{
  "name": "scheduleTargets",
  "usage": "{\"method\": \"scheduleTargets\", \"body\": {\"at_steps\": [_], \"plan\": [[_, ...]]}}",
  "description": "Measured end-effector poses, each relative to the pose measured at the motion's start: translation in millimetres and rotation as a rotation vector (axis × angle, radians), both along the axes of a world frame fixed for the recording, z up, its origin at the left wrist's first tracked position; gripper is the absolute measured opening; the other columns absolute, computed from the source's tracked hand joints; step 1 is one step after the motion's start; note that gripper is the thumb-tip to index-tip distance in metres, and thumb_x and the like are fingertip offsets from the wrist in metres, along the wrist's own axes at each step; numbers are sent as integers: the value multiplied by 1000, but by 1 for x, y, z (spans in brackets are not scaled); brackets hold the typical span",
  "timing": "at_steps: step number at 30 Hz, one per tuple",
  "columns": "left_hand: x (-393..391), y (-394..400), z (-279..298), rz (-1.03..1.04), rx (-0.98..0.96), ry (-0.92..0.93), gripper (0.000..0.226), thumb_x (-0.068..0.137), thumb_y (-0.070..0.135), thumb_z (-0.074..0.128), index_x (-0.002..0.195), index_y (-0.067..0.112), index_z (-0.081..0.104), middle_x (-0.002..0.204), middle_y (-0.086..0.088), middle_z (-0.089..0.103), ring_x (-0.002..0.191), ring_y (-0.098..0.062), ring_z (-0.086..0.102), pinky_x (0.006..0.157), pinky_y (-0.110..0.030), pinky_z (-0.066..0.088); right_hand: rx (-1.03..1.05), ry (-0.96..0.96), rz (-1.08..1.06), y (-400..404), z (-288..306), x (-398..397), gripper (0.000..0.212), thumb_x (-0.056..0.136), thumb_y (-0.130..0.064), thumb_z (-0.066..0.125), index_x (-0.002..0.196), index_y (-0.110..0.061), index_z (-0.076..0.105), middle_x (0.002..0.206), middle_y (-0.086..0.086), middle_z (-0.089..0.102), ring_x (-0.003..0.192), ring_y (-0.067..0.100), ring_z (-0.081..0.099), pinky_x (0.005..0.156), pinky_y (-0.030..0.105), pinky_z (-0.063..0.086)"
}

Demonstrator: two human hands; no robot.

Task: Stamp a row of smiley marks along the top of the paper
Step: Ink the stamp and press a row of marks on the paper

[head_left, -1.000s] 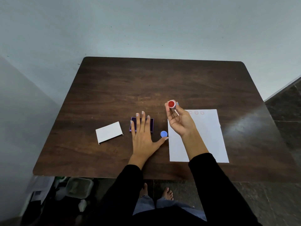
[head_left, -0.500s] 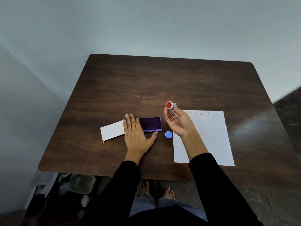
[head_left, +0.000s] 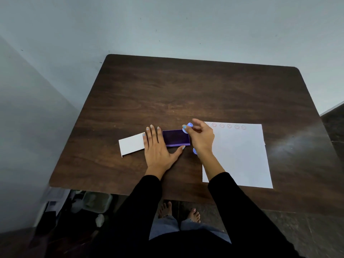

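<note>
Where the near edge of the dark wooden table [head_left: 195, 86] meets the bottom of the view, two black sleeves [head_left: 240, 207] reach forward over bare feet [head_left: 178, 213] on the floor. The white paper [head_left: 240, 155] lies at the near right of the table, its left margin partly under the right forearm. A small blue cap [head_left: 194, 151] rests on the wood just beside the paper's left edge, half hidden by the right wrist. The left hand [head_left: 158, 149] lies flat, palm down, fingers spread; its thumb touches the near edge of the purple ink pad [head_left: 176, 137], and its fingers lie against the pad's left side and over the end of a white card-like lid [head_left: 132, 145] to the left. The right hand [head_left: 201, 135] is curled with its fingertips pinched around the small round stamp [head_left: 185, 129], held at the far right corner of the ink pad; whether the stamp touches the pad's surface I cannot tell, since the fingers blur there. Farther back, along the top edge of the paper, a row of five faint red smiley marks [head_left: 229, 126] runs left to right, with the sheet's left end hidden by the hand. Beyond that, the tabletop is bare wood up to the pale wall [head_left: 167, 25].
</note>
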State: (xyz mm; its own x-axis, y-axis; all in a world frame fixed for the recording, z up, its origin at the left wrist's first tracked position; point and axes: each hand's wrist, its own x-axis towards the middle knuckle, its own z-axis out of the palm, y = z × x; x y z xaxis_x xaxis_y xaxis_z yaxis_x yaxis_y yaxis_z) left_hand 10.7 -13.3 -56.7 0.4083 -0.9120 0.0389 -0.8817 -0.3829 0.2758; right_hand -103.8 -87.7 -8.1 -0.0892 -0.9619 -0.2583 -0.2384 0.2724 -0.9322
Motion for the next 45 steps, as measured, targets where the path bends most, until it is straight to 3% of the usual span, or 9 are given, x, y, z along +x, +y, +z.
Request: {"method": "scheduleTargets", "body": {"at_steps": [4,8,12,25,30,34,45], "plan": [[2,1,0,-27,18,7,106,73,75,42,148,3,18,158,-23,10,148,-33,5,120,-45,-4,-215,217,179,14,-6,16,21,74,-19,78,92,-13,71,89,5,72,79,15,65,74,25,52],[3,0,-1,-35,46,17,104,73,72,35,149,4,16,159,-21,6,148,-32,2,121,-45,-4,-264,367,268,21,-13,22,24,75,-21,77,95,-12,69,94,7,70,84,19,63,77,32,54],[4,-1,-4,-38,61,24,102,74,72,33,150,7,13,160,-19,2,148,-30,-1,120,-44,-4,-278,429,289,23,-18,23,23,76,-22,76,96,-12,68,96,6,70,87,18,63,78,30,52],[5,0,-6,-40,67,22,98,78,69,39,150,8,13,160,-18,3,149,-30,-1,120,-43,-3,-230,471,295,22,-15,26,21,78,-23,75,90,-10,63,96,8,67,88,17,58,70,20,39],[3,0,-4,-30,47,32,100,73,70,31,149,8,16,159,-19,6,149,-30,2,121,-44,-1,-259,468,342,22,-15,24,20,80,-18,72,96,-8,64,101,10,68,94,20,60,74,20,43],[3,-2,-7,-43,49,29,98,77,68,41,149,7,15,159,-20,5,148,-31,2,121,-44,-2,-235,500,317,18,-14,26,25,78,-22,75,93,-9,62,101,10,68,95,21,60,72,23,46],[6,-1,-3,-56,100,13,96,81,65,38,150,8,6,159,-20,0,148,-31,-4,121,-45,-4,-234,538,327,19,-11,30,23,79,-21,74,93,-9,62,100,10,67,92,21,61,75,31,53]]}}
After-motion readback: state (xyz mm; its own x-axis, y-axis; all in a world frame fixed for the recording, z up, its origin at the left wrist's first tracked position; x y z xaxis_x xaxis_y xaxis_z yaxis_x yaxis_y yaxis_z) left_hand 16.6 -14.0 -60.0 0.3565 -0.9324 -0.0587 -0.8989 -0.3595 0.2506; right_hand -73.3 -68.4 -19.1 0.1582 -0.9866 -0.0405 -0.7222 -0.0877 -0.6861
